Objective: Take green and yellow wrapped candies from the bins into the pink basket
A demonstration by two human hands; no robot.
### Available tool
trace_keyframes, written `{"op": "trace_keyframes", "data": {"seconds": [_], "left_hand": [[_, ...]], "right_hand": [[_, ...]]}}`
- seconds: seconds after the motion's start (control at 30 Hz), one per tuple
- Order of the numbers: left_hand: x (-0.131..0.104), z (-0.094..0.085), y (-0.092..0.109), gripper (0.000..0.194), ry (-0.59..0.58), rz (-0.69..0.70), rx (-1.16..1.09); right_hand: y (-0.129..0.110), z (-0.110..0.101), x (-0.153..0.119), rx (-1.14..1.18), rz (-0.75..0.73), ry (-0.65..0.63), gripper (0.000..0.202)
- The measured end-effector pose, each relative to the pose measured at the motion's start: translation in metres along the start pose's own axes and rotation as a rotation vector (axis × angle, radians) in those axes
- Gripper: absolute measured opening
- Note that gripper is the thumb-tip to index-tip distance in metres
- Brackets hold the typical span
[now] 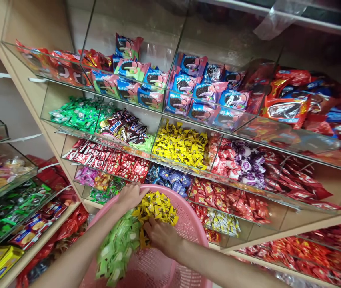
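Note:
A pink plastic basket [192,208] stands in front of me, with green-wrapped candies [118,248] on its left side and yellow-wrapped candies [160,206] towards the back. My left hand [130,197] is closed over the far left part of the rim, its thumb pointing right; some of its fingers are out of sight. Inside the basket, my right hand [162,237] reaches into the yellow-wrapped candies with curled fingers, and its fingertips are partly hidden among them. Behind the basket, a shelf bin holds a heap of similar yellow candies [180,144].
Tilted shelves with clear dividers [161,128] rise close behind the basket. Around the yellow heap lie green candies [76,114], Snickers bars [122,126] and purple-and-white candies [252,164]. Blue-and-pink cookie packs [185,84] fill a shelf above. Another rack [8,180] stands at left.

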State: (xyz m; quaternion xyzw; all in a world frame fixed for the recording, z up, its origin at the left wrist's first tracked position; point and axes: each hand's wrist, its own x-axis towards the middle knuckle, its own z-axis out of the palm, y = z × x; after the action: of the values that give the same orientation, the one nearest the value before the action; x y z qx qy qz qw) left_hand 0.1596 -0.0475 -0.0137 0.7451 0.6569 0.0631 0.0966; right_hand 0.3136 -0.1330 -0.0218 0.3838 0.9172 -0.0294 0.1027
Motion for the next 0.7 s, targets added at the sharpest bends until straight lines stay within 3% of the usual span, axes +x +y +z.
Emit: {"op": "trace_keyframes", "data": {"seconds": [0.13, 0.23, 0.37, 0.43, 0.5, 0.6, 0.7], "left_hand": [[0.002, -0.001, -0.001, 0.062, 0.004, -0.009, -0.005], [0.003, -0.002, -0.003, 0.060, 0.001, -0.016, -0.007], [0.004, -0.002, -0.006, 0.059, 0.010, -0.021, -0.006], [0.004, -0.003, -0.008, 0.061, 0.007, -0.017, -0.019], [0.004, -0.003, -0.008, 0.063, 0.006, -0.017, -0.032], [0.005, -0.002, -0.009, 0.064, 0.013, -0.021, -0.041], [0.005, -0.001, -0.010, 0.064, 0.029, -0.010, -0.053]], "right_hand": [[-0.002, -0.020, -0.004, 0.029, -0.006, -0.047, 0.045], [0.010, -0.058, -0.011, 0.068, -0.023, -0.041, 0.044], [0.054, -0.129, -0.019, 0.159, -0.046, 0.204, 0.019], [0.084, -0.161, -0.019, 0.149, -0.033, 0.351, 0.015], [0.115, -0.182, -0.015, 0.076, 0.023, 0.418, 0.014], [0.151, -0.193, -0.001, -0.034, 0.105, 0.366, 0.023], [0.169, -0.187, 0.015, -0.076, 0.135, 0.248, 0.035]]}}
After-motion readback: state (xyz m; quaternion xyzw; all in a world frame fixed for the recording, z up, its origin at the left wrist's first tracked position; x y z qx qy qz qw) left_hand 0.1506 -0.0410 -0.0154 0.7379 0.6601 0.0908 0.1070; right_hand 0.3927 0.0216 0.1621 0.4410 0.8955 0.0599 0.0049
